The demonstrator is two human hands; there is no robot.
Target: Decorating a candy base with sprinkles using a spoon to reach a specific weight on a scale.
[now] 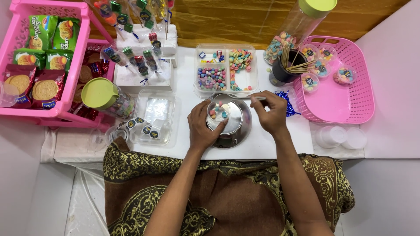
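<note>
My left hand (204,126) grips a small clear round cup (217,115) that holds a few pastel candies. The cup rests on a round metal kitchen scale (238,120). My right hand (270,111) holds a metal spoon (227,98) whose bowl hovers just above the cup's far rim. Right behind the scale sits a clear divided tray (251,78) with separate compartments of coloured candies.
A pink basket (345,105) at right holds several filled lidded cups. A black cup of wooden sticks (284,70) and a green-lidded candy jar (297,22) stand behind it. At left are a second jar (105,96), a tray of stickers (153,116), wrapped skewers (140,57) and a pink rack of biscuit packs (39,57).
</note>
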